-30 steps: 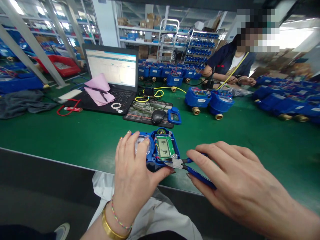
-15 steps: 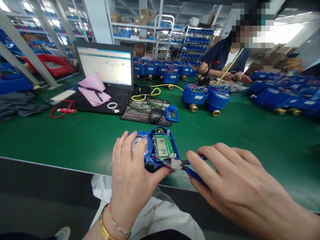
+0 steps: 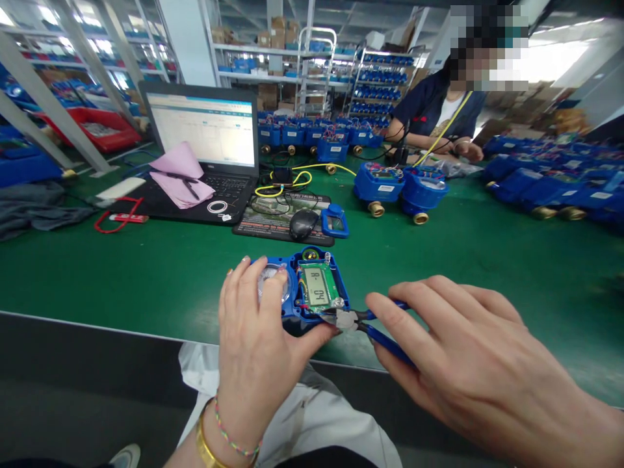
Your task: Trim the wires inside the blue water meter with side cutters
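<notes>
Blue plastic forms the casing of an opened meter (image 3: 295, 300) near the front edge of the worktop (image 3: 468, 260); whether it rests there or is lifted cannot be told. The left hand (image 3: 260, 344) grasps it, fingers (image 3: 248, 289) spread over the round dial (image 3: 267, 278), thumb along the near side. Beside the dial, a green circuit board (image 3: 332, 278) carries a display (image 3: 316, 286). The right hand (image 3: 453, 344) grips pliers (image 3: 347, 320) by their blue handles, their tips at the casing's near right corner. What the tips pinch, if anything, is too small to tell. Beyond lie a black mouse (image 3: 303, 224) and, just beside it, a blue cover (image 3: 334, 211). Farther back stands an open laptop (image 3: 199, 127) with pink paper (image 3: 178, 162) on it.
</notes>
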Demonstrator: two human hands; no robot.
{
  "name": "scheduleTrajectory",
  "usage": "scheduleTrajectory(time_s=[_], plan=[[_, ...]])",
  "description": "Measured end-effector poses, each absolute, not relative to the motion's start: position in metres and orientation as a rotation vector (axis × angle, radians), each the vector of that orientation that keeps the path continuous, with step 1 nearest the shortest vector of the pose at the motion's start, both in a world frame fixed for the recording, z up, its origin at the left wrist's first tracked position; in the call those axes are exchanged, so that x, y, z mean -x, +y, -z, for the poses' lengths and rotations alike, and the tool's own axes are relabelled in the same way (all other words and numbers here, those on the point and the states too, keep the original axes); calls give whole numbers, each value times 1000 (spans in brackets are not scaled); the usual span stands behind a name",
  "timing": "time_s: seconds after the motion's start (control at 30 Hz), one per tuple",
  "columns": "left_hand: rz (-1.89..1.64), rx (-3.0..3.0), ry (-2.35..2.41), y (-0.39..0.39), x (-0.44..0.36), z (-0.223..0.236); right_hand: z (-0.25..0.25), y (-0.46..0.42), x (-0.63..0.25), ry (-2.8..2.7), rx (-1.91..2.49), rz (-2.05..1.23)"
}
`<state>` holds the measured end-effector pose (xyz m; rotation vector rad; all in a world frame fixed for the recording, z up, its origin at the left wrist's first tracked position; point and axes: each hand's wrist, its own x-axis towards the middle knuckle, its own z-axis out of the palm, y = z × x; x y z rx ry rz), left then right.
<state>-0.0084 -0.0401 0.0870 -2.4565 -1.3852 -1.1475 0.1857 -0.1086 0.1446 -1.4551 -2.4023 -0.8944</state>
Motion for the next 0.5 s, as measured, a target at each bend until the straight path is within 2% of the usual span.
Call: scheduleTrajectory(time_s=[0.5], plan=[[1147, 2467, -1372, -40, 10, -88, -149, -111, -183, -2475, 1488, 877]])
